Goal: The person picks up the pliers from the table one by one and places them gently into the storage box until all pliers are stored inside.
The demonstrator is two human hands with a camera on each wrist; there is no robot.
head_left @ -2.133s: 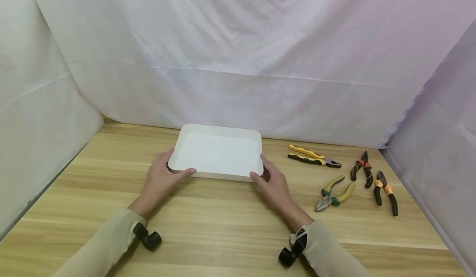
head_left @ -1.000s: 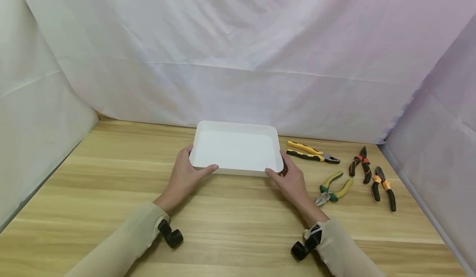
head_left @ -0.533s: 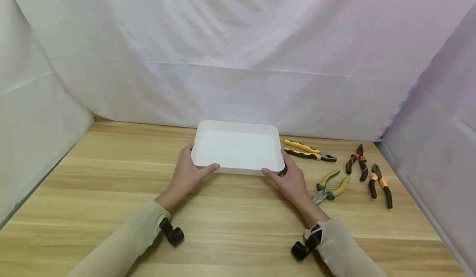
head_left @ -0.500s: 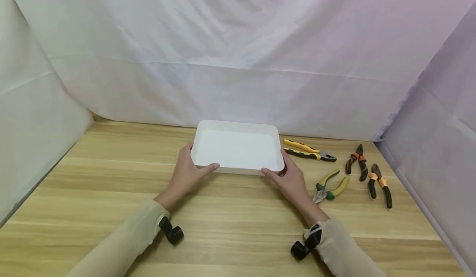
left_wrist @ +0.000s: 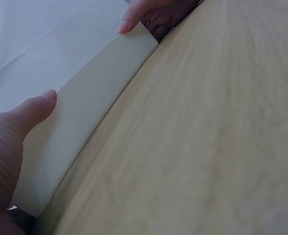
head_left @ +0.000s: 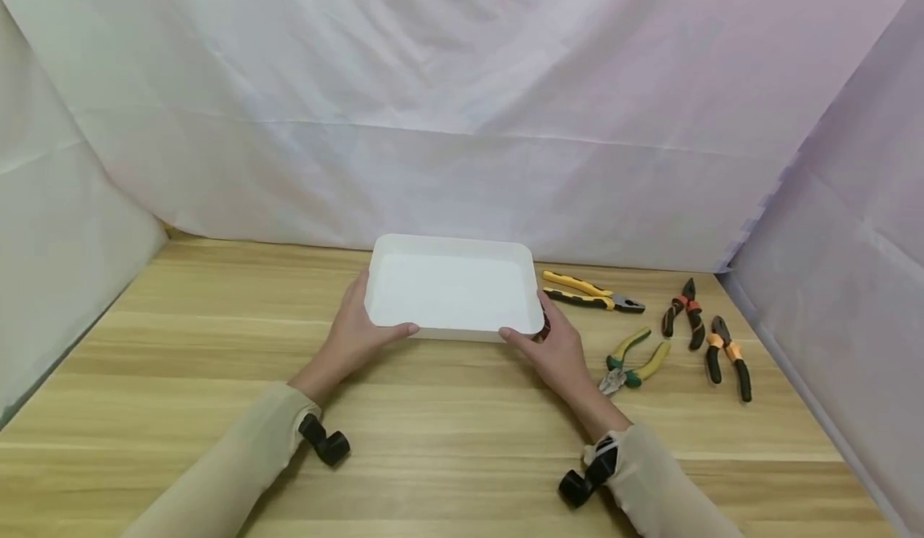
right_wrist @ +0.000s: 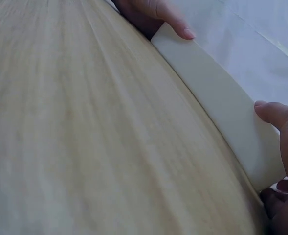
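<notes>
A shallow white rectangular tray [head_left: 453,285] with rounded corners stands on the wooden table near the back cloth, and nothing lies in it. My left hand [head_left: 351,331] grips its near left corner, thumb against the front wall and fingers along the left side. At the near right corner my right hand [head_left: 554,349] holds it the same way. In both wrist views the thumbs press the tray's front wall [left_wrist: 92,93], whose lower edge meets the tabletop. The fingers behind the corners are mostly hidden.
Right of the tray lie yellow-and-black pliers [head_left: 592,293], green-and-yellow pliers [head_left: 635,362], red-and-black pliers [head_left: 686,313] and orange-and-black pliers [head_left: 729,357]. White cloth [head_left: 433,177] hangs behind the wooden table [head_left: 433,442] and at both sides.
Both hands have moved the tray rightward, closer to the yellow-and-black pliers. Over the last second the tray and hands stay put while the head view shifts slightly.
</notes>
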